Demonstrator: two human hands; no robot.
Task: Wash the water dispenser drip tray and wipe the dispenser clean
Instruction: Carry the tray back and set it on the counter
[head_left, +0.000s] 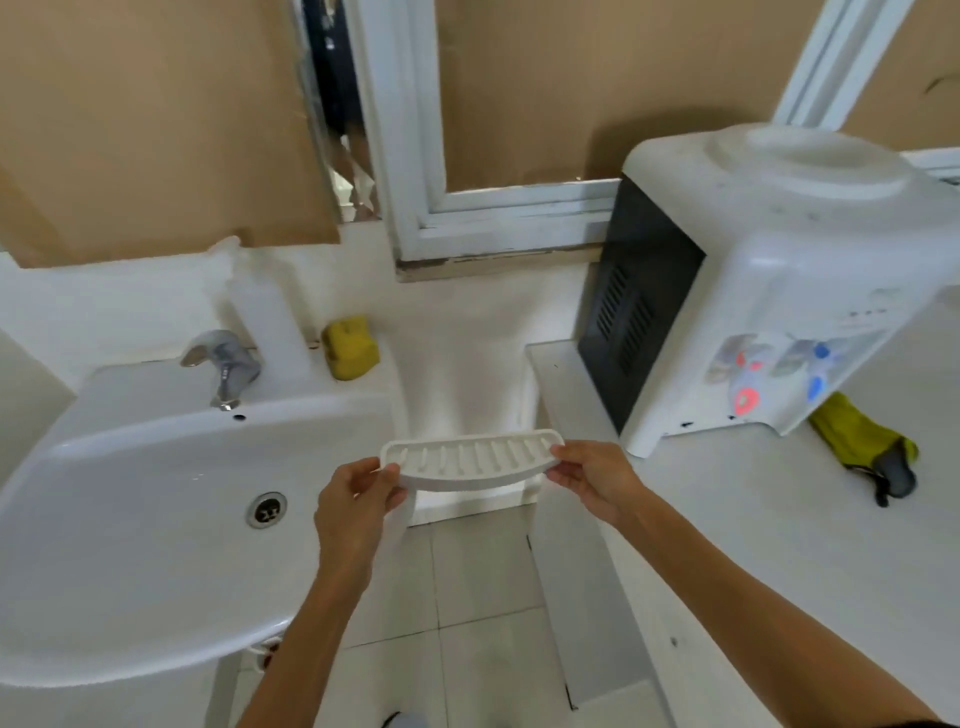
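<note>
Both our forearms are reaching in from six o'clock, and between them we're holding the drip tray (470, 462) up over the gap between basin and counter, just about dead centre. Our left hand (353, 501) is gripping the tray's left end, thumb on top and fingers curled under; our right hand (589, 480) is pinching the right end the same way. It's sitting level, slotted face up, white ribs showing.

Going by size now: the sink (130, 519) is filling the eight o'clock side, its drain (266, 509) sitting in the bowl and the chrome tap (221, 364) standing at its back edge. Over at two o'clock the water dispenser (753, 291) is standing on the white counter (753, 519), dark side panel facing us, red and blue taps on its front. Just beyond it, at three o'clock, a yellow cloth (857, 441) is lying crumpled on the counter. Smallest of all, a yellow sponge (348, 348) is resting on the ledge behind the sink, at eleven o'clock from the tray.
</note>
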